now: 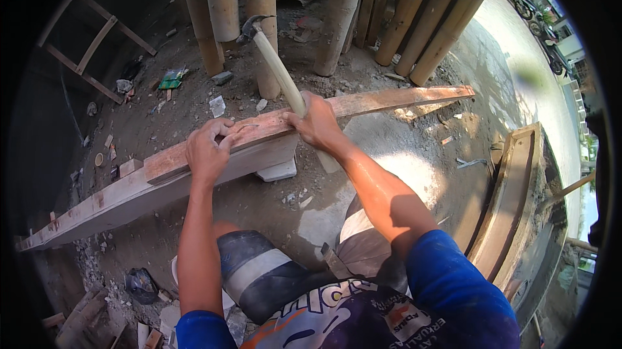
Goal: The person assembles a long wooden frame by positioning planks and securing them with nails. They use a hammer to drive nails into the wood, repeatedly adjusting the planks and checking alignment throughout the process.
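My right hand (317, 122) is wrapped round the pale wooden handle of a claw hammer (280, 67). The hammer's dark head (253, 27) points up and away, clear of the wood. My left hand (208, 148) rests at the near side of a reddish wooden board (389, 100), its thumb and fingers curled together. A thin, curved piece like a bent nail (247, 126) shows on the board just beyond those fingertips; whether they grip anything is too small to tell. The board lies along a longer pale plank (110, 205) that slants toward the lower left.
Several bamboo poles (337, 25) stand upright beyond the board. A wooden trough-like form (508, 200) lies at right. A small wooden frame (97, 44) leans at far left. A pale block (277, 171) sits under the plank. Rubble and scraps litter the dirt floor.
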Tool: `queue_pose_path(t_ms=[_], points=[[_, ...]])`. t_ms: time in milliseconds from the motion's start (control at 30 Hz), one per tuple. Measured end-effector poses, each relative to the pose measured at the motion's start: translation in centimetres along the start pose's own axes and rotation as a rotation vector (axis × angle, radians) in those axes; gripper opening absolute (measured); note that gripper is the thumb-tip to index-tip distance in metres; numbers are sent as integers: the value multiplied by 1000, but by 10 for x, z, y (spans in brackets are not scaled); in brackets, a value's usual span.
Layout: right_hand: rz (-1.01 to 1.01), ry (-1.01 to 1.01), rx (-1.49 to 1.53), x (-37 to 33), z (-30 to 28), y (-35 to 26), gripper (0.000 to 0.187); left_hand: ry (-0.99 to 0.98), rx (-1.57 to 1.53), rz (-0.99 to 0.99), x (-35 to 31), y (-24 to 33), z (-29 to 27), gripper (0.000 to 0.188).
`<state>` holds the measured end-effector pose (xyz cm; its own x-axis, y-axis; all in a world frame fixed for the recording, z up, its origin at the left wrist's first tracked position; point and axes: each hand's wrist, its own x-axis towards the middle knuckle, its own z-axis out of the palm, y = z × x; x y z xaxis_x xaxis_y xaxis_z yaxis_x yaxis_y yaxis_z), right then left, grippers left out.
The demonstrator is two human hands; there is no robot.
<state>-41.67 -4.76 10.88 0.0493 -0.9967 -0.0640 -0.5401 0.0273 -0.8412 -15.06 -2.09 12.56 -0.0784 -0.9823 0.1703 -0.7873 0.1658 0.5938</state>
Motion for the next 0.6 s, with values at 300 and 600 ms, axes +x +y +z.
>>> queue_pose_path(t_ms=[300, 600], points=[[196, -247, -38, -161, -63, -59, 37, 30, 45, 0, -4, 5, -2, 8], [215, -186, -298, -185, -59, -86, 35, 2, 3, -6, -5, 6, -5, 7]])
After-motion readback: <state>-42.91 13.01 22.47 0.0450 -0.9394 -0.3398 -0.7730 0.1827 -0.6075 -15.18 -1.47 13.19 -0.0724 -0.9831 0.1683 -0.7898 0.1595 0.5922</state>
